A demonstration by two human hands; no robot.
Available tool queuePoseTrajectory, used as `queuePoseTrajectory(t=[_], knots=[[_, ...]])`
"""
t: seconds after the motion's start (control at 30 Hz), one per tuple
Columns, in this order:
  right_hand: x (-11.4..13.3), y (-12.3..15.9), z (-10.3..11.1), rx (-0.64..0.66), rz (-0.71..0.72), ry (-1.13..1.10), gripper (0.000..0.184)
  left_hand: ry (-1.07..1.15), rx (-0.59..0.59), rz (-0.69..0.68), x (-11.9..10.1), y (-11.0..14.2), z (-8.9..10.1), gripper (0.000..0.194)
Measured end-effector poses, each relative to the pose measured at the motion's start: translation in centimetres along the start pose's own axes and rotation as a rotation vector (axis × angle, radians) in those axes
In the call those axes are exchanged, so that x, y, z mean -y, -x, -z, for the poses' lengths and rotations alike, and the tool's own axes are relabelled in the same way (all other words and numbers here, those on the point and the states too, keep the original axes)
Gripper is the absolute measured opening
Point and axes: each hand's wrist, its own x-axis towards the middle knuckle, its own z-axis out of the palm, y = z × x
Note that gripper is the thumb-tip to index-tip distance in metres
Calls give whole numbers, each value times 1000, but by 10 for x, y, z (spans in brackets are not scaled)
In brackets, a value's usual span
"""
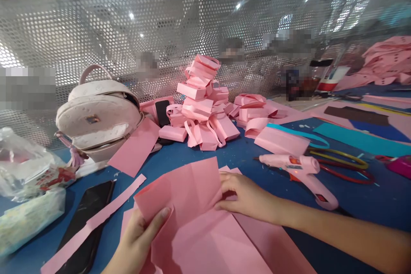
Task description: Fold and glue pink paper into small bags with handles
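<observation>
A large pink paper sheet [192, 214] lies partly folded on the blue table, its upper flap raised. My left hand [141, 235] grips the sheet's left edge, thumb on top and fingers underneath. My right hand [247, 197] presses down on the sheet's right side along the fold, fingers curled against the paper. More pink sheets [276, 252] lie under it.
A pink glue gun [302, 173] lies right of my hands. A pile of folded pink paper boxes [202, 107] stands behind, beside a pale backpack [99, 115]. A black phone [86, 218] under a pink strip [96, 218] and plastic bags [28, 180] lie left. Perforated metal screen behind.
</observation>
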Motion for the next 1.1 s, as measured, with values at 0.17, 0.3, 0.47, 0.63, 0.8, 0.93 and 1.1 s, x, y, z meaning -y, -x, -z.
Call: queuePoseTrajectory(t=[0.17, 0.3, 0.47, 0.63, 0.8, 0.93, 1.1], knots=[[-3, 2, -2, -84, -5, -49, 46, 65, 61, -12, -2, -3, 0, 46], [1, 2, -5, -91, -15, -36, 48, 86, 66, -13, -4, -3, -2, 43], [10, 3, -10, -112, -46, 12, 46, 57, 92, 12, -5, -1, -2, 45], [15, 4, -14, -116, -79, -38, 38, 58, 88, 18, -5, 0, -2, 41], [18, 6, -18, -107, -133, -158, 14, 71, 97, 3, -5, 0, -3, 42], [20, 7, -21, -160, -174, -105, 18, 65, 104, -11, -5, 0, -4, 42], [25, 7, -18, -159, -112, -274, 14, 56, 67, -14, -7, 0, -5, 39]])
